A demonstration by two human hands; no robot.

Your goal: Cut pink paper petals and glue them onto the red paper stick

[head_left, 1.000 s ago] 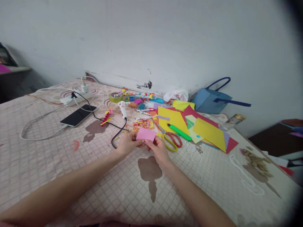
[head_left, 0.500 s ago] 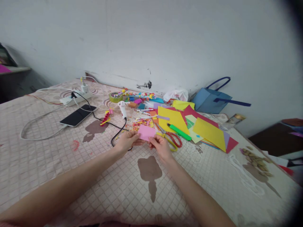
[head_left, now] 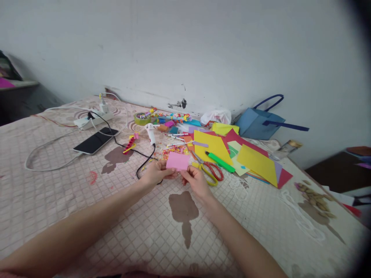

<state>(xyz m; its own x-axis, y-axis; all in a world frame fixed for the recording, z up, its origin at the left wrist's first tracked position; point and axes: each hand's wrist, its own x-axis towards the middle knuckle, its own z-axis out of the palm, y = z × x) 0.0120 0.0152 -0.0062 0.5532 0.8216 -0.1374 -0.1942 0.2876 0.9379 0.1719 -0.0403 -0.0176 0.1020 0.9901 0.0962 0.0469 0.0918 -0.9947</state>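
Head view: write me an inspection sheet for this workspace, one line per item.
Surface: checked cloth with brown stains.
Job's things: pink paper, held above the cloth.
Clutter: coloured sheets, scissors, green highlighter, glue gun, tape roll, phone.
Hands: left hand and right hand each pinch the pink paper's lower edge.
Cables: white cable loops beside the phone; black cord trails from the glue gun.
Surroundings: pale wall, blue bag against it.

no readable text, labels, brands or numbers on anything in view

matt pink paper (head_left: 177,161), glossy phone (head_left: 95,141), quilted cloth (head_left: 58,185)
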